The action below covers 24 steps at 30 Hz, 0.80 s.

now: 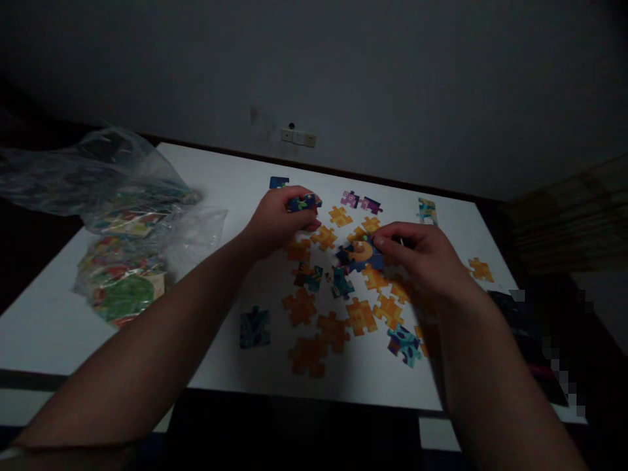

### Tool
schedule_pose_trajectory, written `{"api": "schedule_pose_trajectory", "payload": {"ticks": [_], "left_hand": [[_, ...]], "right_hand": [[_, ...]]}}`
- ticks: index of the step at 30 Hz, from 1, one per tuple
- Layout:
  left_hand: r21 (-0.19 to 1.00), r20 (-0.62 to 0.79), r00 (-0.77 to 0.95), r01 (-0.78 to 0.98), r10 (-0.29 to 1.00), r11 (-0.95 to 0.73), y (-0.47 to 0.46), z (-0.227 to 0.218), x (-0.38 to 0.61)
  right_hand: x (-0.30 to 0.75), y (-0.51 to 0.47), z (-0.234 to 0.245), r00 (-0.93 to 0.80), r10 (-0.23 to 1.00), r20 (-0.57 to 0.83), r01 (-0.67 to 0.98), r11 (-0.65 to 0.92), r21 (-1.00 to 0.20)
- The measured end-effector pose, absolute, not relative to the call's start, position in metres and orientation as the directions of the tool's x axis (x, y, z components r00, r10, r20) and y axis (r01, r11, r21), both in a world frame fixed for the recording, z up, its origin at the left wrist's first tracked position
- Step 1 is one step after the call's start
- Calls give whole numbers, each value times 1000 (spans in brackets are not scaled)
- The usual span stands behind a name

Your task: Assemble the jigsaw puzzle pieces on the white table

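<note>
My left hand point(277, 221) is closed round a dark blue puzzle piece point(303, 203), held just above the white table point(220, 190). My right hand point(422, 258) pinches a joined blue cluster with an orange crescent point(362, 252) that lies on the table. Between and below both hands lie several loose puzzle pieces, many face down and orange point(360, 316), some face up in blue and teal point(405, 343).
Clear plastic bags point(115, 176) holding colourful printed puzzles point(122, 288) sit at the table's left. A lone dark piece point(255, 327) lies near the front edge. More pieces lie at the far side point(426, 209) and right point(481, 268). Wall sockets point(298, 137) are behind the table.
</note>
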<state>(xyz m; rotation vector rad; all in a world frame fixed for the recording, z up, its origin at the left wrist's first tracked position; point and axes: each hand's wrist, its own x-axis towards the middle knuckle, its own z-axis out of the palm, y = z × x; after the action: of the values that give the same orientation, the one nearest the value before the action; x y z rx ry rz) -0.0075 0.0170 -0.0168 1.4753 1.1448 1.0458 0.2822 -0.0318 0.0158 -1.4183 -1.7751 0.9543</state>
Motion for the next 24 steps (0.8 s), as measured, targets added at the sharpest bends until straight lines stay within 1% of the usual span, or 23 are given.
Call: {"api": "schedule_pose_trajectory", "payload": {"ticks": [1, 2, 3, 4, 6, 8, 10, 11, 13, 15, 16, 18, 21, 24], "left_hand": [[1000, -23, 258, 6, 966, 23, 12, -15, -1], [985, -92, 339, -104, 936, 134, 7, -14, 5], [960, -133, 415, -173, 900, 222, 2, -14, 11], [935, -155, 476, -213, 866, 284, -3, -13, 17], [912, -162, 543, -237, 824, 336, -10, -14, 24], [921, -156, 558, -217, 815, 324, -13, -16, 28], [934, -145, 550, -198, 823, 297, -14, -18, 29], [936, -137, 536, -204, 833, 286, -14, -18, 29], [930, -128, 490, -243, 862, 276, -12, -19, 29], [923, -129, 427, -277, 895, 266, -10, -20, 30], [922, -135, 396, -287, 908, 262, -9, -20, 30], [922, -146, 353, -291, 924, 256, -8, -21, 29], [927, -145, 324, -287, 935, 243, -6, -22, 28], [932, -134, 316, -282, 939, 228, -5, -24, 27]], "right_hand": [[279, -32, 16, -184, 980, 73, 454, 150, -878], [275, -33, 15, -183, 980, 83, 427, 155, -891], [271, -34, 14, -184, 979, 88, 412, 158, -897], [268, -35, 13, -188, 978, 90, 407, 161, -899], [263, -36, 9, -190, 978, 90, 421, 164, -892], [258, -36, 4, -153, 983, 101, 446, 160, -881], [256, -35, 1, -78, 990, 115, 439, 138, -888], [256, -34, 0, -31, 994, 108, 398, 112, -911], [257, -32, 2, 29, 998, 47, 246, 38, -969], [257, -31, 5, 23, 999, -31, 83, -33, -996], [257, -31, 7, 7, 998, -57, 30, -57, -998], [255, -32, 10, -27, 996, -84, -20, -85, -996], [251, -35, 9, -27, 993, -119, -67, -120, -990], [246, -37, 4, -22, 993, -116, -133, -117, -984]]}}
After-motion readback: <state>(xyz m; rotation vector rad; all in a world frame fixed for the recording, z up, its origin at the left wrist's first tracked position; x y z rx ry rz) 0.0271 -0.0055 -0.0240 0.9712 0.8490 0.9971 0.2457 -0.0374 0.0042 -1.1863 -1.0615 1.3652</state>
